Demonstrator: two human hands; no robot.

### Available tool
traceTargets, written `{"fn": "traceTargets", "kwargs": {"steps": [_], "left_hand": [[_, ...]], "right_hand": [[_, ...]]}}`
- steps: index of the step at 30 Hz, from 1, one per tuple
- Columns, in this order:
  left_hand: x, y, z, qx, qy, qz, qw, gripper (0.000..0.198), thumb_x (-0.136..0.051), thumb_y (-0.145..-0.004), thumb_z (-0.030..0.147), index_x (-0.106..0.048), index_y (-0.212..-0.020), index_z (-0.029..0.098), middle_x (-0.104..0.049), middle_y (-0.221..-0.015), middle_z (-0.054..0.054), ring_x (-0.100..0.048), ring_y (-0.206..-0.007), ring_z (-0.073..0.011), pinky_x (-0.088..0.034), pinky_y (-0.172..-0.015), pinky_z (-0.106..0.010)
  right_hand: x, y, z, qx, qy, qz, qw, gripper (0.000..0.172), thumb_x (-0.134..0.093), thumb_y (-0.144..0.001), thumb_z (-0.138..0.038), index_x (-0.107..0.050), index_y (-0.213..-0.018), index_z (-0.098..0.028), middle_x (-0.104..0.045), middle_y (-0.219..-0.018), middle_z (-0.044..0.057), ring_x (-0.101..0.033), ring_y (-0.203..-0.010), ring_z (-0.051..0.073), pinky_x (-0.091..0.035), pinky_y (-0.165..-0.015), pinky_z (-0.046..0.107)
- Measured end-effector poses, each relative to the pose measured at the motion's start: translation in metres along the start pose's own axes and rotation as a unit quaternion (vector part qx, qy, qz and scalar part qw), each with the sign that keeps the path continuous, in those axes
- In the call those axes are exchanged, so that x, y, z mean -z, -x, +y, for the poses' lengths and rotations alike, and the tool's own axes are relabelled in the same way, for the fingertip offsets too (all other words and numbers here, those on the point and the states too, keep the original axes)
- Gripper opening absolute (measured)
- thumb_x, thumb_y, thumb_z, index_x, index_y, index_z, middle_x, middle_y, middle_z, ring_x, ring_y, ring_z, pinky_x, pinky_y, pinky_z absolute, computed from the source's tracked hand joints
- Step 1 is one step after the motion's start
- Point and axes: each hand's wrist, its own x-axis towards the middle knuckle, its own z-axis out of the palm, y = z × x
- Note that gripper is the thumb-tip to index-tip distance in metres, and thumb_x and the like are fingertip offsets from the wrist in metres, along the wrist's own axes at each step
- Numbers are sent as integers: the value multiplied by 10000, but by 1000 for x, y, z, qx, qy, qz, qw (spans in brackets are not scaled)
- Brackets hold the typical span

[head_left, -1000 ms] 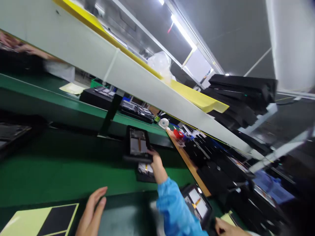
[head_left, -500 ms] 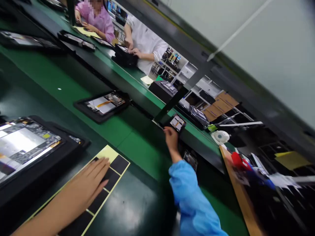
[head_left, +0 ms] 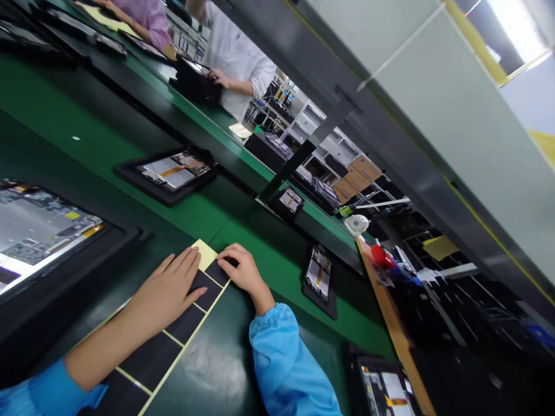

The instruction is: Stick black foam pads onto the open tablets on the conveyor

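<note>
A pale yellow backing sheet (head_left: 203, 252) carrying rows of black rectangular stickers lies slantwise on the green bench. My left hand (head_left: 167, 294) rests flat across it, fingers stretched out, holding nothing. At the sheet's far right corner, thumb and forefinger of my right hand (head_left: 243, 270) pinch the edge of a black sticker (head_left: 215, 274). Whether that edge is lifted is too small to tell. Left of the sheet is a large opened tablet (head_left: 37, 237) with its circuit boards showing, in a black holder.
More opened tablets lie beyond: one ahead (head_left: 173, 170), one to the right (head_left: 319, 274) and one at lower right (head_left: 388, 390). A metal post (head_left: 295, 164) rises behind. Across the bench, a co-worker in white (head_left: 243, 63) handles a black device. A white fan (head_left: 356, 225) stands farther right.
My right hand has come back from the far side of the bench to the sheet's corner and now pinches there. My left hand stays flat on the sheet. The camera view has shifted.
</note>
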Motion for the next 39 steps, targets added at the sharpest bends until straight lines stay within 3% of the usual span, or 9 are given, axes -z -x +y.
{"fn": "traceTargets", "kwargs": {"steps": [6,8,13,16,22,27,30,33,39], "left_hand": [[10,-6,3,-37,-62,8,997,965,-65,-1149,684,-666,-1449,-9,-554,-1539,-247,-569,-1395,-406,-459,-1169,-566],[12,-7,3,-38,-68,8,997,1005,-31,-1144,703,-684,-1424,-9,-573,-1520,-244,-584,-1374,-400,-462,-1164,-555],[17,-7,2,-34,-41,-7,999,973,-90,-1134,728,-687,-1417,13,-592,-1480,-266,-583,-1354,-419,-446,-1176,-580],[20,-8,3,-30,-34,-25,999,941,-123,-1127,727,-692,-1401,29,-597,-1465,-268,-573,-1351,-425,-435,-1185,-596],[27,-10,7,-4,-9,-42,999,905,-211,-1105,775,-716,-1348,66,-620,-1414,-257,-594,-1304,-423,-506,-1081,-534],[35,6,21,21,21,-43,999,958,-208,-1098,830,-692,-1391,57,-612,-1437,-233,-586,-1330,-390,-520,-1083,-480],[42,17,29,18,16,-50,998,860,-128,-1156,706,-728,-1333,116,-655,-1359,-188,-630,-1224,-355,-536,-972,-451],[45,17,31,-2,12,-86,996,790,-185,-1161,682,-752,-1255,141,-676,-1206,-181,-634,-1050,-343,-519,-883,-438],[35,1,32,-13,50,-90,995,762,-255,-1145,672,-697,-1376,95,-629,-1344,-210,-567,-1240,-366,-500,-1016,-457]], "right_hand": [[-3,5,2,-5,-1,13,1000,238,-669,-1014,-153,-789,-1214,-202,-696,-997,44,-664,-903,174,-544,-842,288],[-4,5,3,-1,3,12,1000,211,-683,-1016,-159,-817,-1168,-216,-695,-1018,48,-669,-947,179,-539,-880,294],[-6,5,1,10,21,16,1000,138,-700,-1016,-168,-824,-1046,-220,-701,-1061,62,-665,-1034,201,-520,-976,322],[-6,6,-1,16,27,13,999,171,-683,-1028,-177,-801,-1140,-229,-708,-1049,52,-667,-1009,197,-528,-955,318],[-8,5,1,30,46,7,998,140,-696,-1023,-169,-821,-1043,-229,-728,-1071,64,-674,-1025,204,-530,-947,322],[-7,8,-3,56,57,-1,997,120,-674,-1031,-165,-771,-996,-228,-735,-1051,66,-656,-1037,221,-512,-974,350],[-3,13,-7,80,51,-24,995,113,-651,-1036,-168,-736,-985,-224,-738,-1045,67,-643,-1019,225,-507,-967,358],[0,19,-8,92,39,-37,994,120,-623,-1048,-173,-712,-986,-224,-745,-1028,59,-642,-999,223,-508,-969,361],[0,25,-5,91,29,-25,995,176,-614,-1079,-209,-766,-1167,-225,-751,-1092,73,-656,-1040,226,-522,-984,382]]}}
